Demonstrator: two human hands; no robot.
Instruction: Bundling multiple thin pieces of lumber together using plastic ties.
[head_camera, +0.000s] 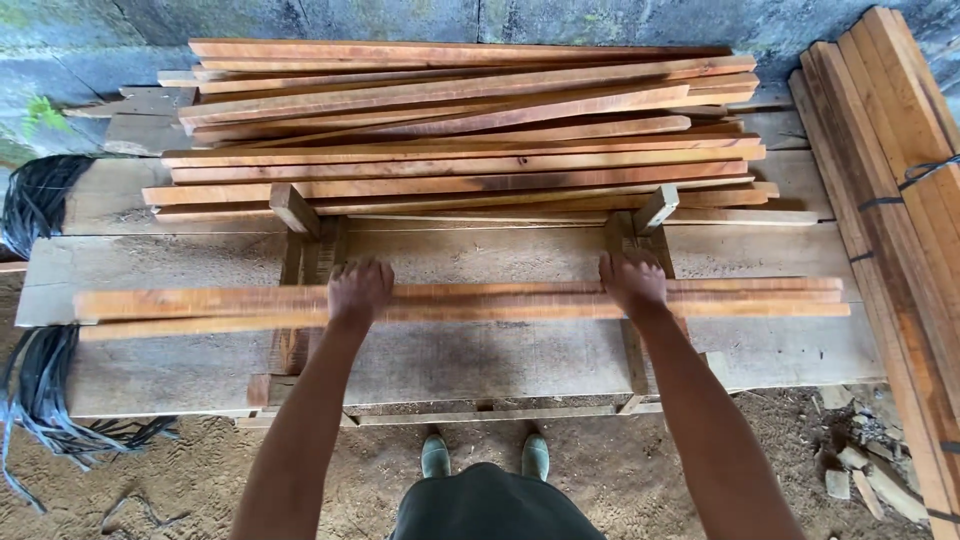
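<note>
Both hands are closed over a small bunch of long reddish wooden slats (470, 302) that lies crosswise, left to right, over the near part of a low bench of wide grey planks (480, 360). The left hand (359, 290) grasps the bunch left of its middle, fingers curled over the far edge; the right hand (633, 281) grasps it right of the middle in the same way. The bunch looks like three or four slats, though motion blur at the left end makes the exact count uncertain. Two short wooden uprights (294, 210) stand on the bench just beyond the hands, one on each side. Behind them, against the far concrete wall (400, 18), lies a loose pile of similar slats (460, 130), roughly fifteen to twenty, too overlapped to count. On the right a strapped bundle of longer boards (895, 190) runs from near to far. Two tangles of black strapping (40, 200) lie at the left. Two green shoes (485, 455) show on the sandy ground (180, 480).
</note>
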